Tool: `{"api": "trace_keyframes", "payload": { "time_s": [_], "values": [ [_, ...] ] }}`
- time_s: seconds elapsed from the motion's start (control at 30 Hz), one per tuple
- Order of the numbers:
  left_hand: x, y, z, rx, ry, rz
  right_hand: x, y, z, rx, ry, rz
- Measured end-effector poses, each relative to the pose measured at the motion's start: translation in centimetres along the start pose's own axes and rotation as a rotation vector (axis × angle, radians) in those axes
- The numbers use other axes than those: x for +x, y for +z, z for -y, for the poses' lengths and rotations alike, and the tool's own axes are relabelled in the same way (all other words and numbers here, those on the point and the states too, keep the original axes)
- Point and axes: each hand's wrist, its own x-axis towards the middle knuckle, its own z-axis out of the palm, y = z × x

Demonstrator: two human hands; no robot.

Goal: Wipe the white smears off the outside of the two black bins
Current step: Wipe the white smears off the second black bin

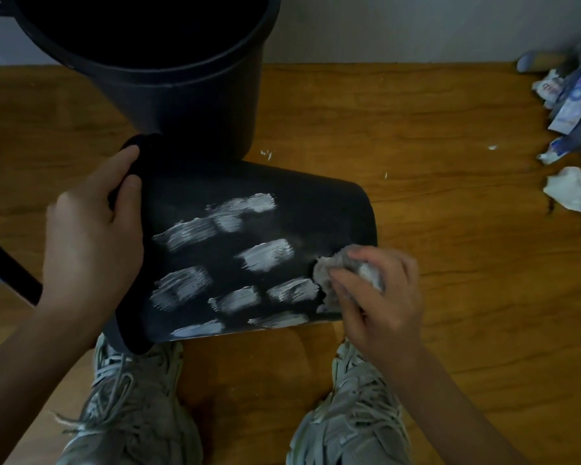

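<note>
Nearest, right hand clutching crumpled tissue against tipped black bin; left hand clamped on its rim; bin's long axis lying left-right, mouth left, base right, white smears facing up; beyond, upright second bin on wooden floor

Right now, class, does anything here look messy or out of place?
Yes. White smears streak the tipped bin, white flecks dot the floor, and crumpled wrappers and tissues lie heaped on the right.

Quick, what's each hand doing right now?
Left hand: grips the rim of the tipped black bin.
Right hand: holds a crumpled wipe against the bin's side.
</note>
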Motion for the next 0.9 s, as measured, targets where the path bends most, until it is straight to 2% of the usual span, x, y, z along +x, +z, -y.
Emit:
{"api": "trace_keyframes", "payload": {
  "time_s": [0.13,0.27,0.33,0.5,0.67,0.8,0.9],
  "values": [
    [-0.6,-0.1,-0.6,-0.026,-0.014,0.011,1.5,0.0,-0.9,-0.003,0.031,-0.001],
    [-1.5,-0.3,-0.8,-0.015,0.002,-0.005,5.5,0.5,-1.2,-0.017,0.232,0.11],
    [-1.3,-0.4,-1.2,-0.001,0.001,0.001,6.5,0.9,-1.3,-0.053,0.272,0.15],
    [-1.4,-0.7,-2.1,-0.002,-0.017,0.02,5.1,0.7,-0.4,-0.054,0.244,0.09],
    [-1.5,-1.1,-2.4,-0.032,-0.039,0.066,2.1,-0.1,0.9,-0.074,0.106,0.048],
    [-2.5,-1.4,-2.5,-0.043,-0.021,0.052,5.8,0.7,1.6,-0.031,0.263,0.142],
    [-3.2,-1.4,-2.0,-0.064,-0.043,0.067,9.1,2.5,3.0,0.007,0.266,0.255]
  ]
}}
